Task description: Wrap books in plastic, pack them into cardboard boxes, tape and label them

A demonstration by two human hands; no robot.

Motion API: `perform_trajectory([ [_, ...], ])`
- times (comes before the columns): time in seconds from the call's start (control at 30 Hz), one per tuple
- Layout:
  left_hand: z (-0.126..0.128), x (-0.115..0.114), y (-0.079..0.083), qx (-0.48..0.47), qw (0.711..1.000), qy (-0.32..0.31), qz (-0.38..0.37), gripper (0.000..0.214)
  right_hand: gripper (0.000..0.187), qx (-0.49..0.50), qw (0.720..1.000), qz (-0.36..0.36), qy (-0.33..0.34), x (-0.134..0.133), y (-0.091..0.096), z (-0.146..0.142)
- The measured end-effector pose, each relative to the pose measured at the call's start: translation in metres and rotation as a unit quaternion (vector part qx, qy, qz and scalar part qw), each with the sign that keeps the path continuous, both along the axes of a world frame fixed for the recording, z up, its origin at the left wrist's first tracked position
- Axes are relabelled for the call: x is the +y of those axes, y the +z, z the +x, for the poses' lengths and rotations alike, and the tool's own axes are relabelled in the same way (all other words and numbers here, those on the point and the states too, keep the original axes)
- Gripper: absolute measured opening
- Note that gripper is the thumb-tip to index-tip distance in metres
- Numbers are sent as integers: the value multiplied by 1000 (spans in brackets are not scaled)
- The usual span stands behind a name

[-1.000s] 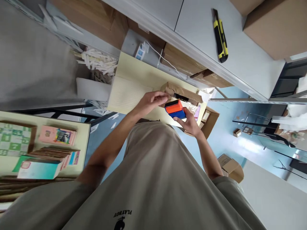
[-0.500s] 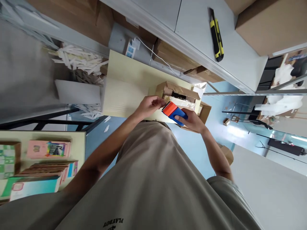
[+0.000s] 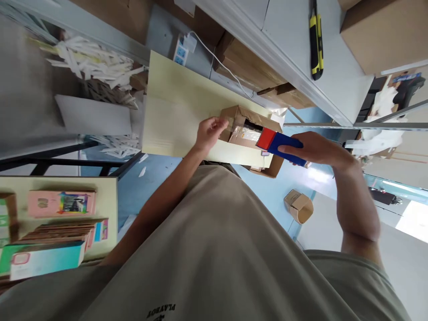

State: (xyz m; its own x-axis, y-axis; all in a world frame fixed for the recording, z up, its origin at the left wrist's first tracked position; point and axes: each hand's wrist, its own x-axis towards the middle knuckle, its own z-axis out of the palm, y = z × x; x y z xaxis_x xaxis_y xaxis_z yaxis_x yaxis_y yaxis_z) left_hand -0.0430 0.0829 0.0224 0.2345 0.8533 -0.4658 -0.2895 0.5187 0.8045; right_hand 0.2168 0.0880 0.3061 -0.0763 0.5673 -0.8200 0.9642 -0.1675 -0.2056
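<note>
My right hand grips a tape dispenser, blue with a red toothed end, over the right end of an open cardboard box. Shiny clear tape shows across the box, with something dark inside beside it. My left hand is at the box's left end, thumb and fingers pinched together on what looks like the tape's end. Its exact grip is hard to see. The box lies on a pale yellow board.
A yellow-black box cutter lies on the grey shelf above. Left are white strips and a table with pink boxes. A power strip is behind the board. A small carton stands on the floor.
My right hand has moved right with the tape dispenser, away from my left hand. My left hand stays near the box's left end. The view has shifted slightly.
</note>
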Motion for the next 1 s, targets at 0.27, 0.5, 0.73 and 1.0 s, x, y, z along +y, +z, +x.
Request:
perform_trajectory([
  [0.27,23,4,-44,18,996,36,-85,36,75,-20,992,102,67,38,-27,-11],
  [0.5,43,6,-69,33,990,42,-131,22,77,-27,973,215,80,44,-82,-19],
  [0.73,58,6,-87,34,989,65,-127,21,77,-138,978,107,119,57,-66,-53],
  [1.0,77,-4,-112,73,994,72,-26,15,67,-246,960,28,132,67,-48,-86],
])
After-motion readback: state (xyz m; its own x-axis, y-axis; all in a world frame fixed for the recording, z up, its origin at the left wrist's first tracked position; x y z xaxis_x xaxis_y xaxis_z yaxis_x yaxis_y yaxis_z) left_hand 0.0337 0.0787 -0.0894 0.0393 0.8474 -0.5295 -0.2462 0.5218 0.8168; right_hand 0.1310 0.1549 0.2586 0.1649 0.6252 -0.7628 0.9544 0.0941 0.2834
